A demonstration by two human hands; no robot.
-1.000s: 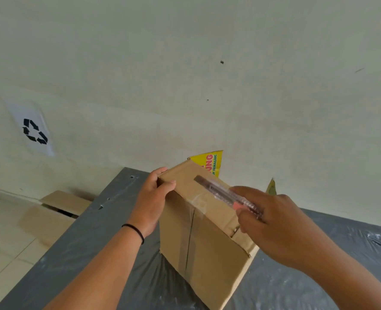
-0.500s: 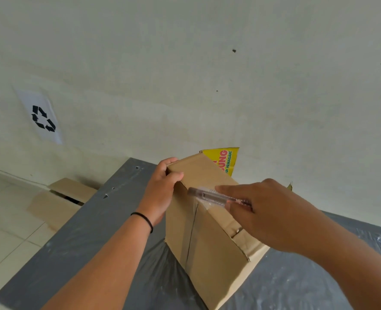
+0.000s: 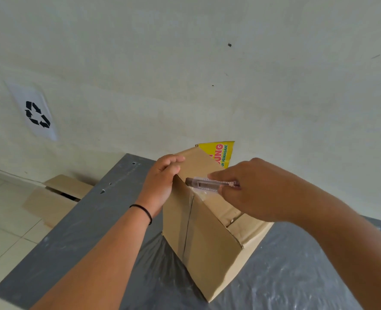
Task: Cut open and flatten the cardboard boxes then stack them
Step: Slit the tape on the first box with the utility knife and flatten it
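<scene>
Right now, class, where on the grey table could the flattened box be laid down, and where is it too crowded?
Bare table lies left of the box, out to the floor-side edge, and again at the near right. It is crowded at the box top, where the left hand grips the flap and the right hand holds the cutter.

Both hands with fingers curled

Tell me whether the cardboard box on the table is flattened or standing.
Standing. The cardboard box keeps its full box shape on the table, with the cutter at its taped top seam.
</scene>
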